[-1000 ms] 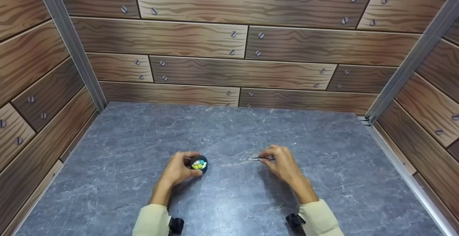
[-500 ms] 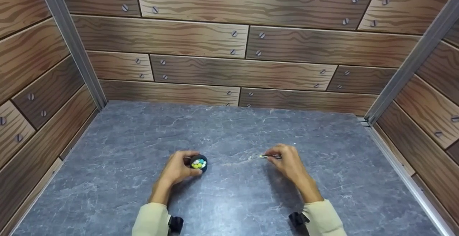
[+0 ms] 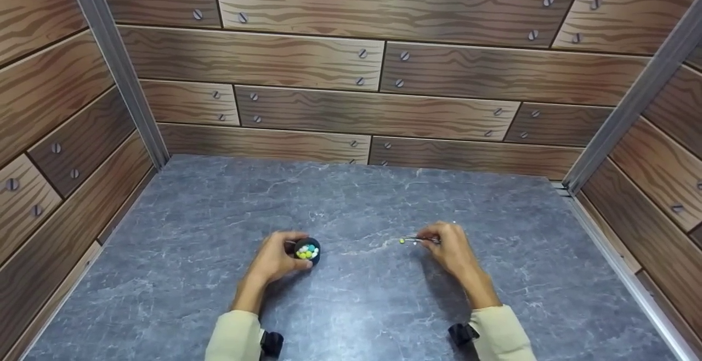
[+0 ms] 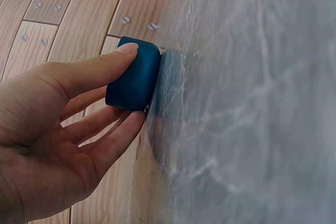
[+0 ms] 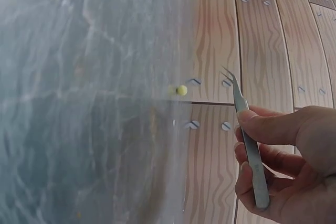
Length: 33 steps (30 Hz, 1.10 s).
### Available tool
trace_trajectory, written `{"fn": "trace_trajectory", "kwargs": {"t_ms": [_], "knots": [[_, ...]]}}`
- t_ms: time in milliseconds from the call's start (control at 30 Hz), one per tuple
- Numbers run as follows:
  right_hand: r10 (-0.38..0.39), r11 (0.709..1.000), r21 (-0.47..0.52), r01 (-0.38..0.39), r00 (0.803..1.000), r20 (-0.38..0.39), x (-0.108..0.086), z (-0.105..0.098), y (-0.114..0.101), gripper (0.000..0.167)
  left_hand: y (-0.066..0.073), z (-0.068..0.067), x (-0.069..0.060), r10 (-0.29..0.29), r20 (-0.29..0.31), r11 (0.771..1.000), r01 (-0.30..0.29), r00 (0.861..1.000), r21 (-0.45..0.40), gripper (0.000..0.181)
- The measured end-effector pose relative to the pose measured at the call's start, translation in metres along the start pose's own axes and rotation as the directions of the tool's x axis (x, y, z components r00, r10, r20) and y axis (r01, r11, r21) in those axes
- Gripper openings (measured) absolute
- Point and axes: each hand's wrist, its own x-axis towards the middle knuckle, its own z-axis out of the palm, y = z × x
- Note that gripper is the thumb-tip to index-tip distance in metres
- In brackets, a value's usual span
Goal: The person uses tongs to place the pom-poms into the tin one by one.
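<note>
In the head view my left hand (image 3: 274, 257) grips a small round dark blue cup (image 3: 316, 258) by its sides, thumb opposite the fingers. White, yellow and blue beads (image 3: 307, 251) lie inside it. The left wrist view shows the cup's smooth blue side (image 4: 135, 77) on the tabletop. My right hand (image 3: 449, 246) pinches steel tweezers (image 5: 247, 135) between thumb and fingers. Their fine bent tips stand slightly parted, with nothing visible between them. A yellow bead (image 5: 182, 90) rests on the table, apart from the tips in the right wrist view.
The grey marbled tabletop (image 3: 351, 202) is bounded by wood-patterned walls (image 3: 307, 59) and metal corner posts (image 3: 118, 70). A white speck (image 3: 415, 243) shows near the tweezers, and another white speck (image 3: 454, 222) just beyond my right hand.
My right hand has shifted right with the tweezers, and the yellow bead, not visible in the oldest frame, now shows near them. My left hand and the cup stay about where they were.
</note>
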Motion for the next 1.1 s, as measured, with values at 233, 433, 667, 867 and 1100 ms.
{"fn": "trace_trajectory", "kwargs": {"t_ms": [233,433,667,867,1100], "knots": [[0.013,0.999,-0.050,-0.014,1.000,-0.017,0.001,0.006,0.006,0.016,0.002,0.000,0.000,0.002,0.004,1.000,-0.002,1.000,0.009,0.058],[0.042,0.998,-0.054,-0.043,0.999,-0.009,0.001,0.010,0.011,0.015,0.001,-0.001,0.000,-0.009,-0.005,1.000,0.009,1.000,0.000,0.059],[0.069,0.996,-0.052,-0.068,0.998,0.012,0.001,0.011,0.013,0.017,-0.001,0.001,0.000,-0.010,-0.009,1.000,0.010,1.000,-0.011,0.059],[0.067,0.996,-0.057,-0.065,0.998,0.019,0.001,0.011,0.013,0.017,-0.001,0.001,-0.001,-0.008,0.000,1.000,0.008,1.000,-0.002,0.059],[0.060,0.996,-0.069,-0.059,0.998,0.024,0.001,0.011,0.014,0.018,0.000,0.000,0.001,0.005,-0.011,1.000,-0.005,1.000,-0.007,0.059]]}}
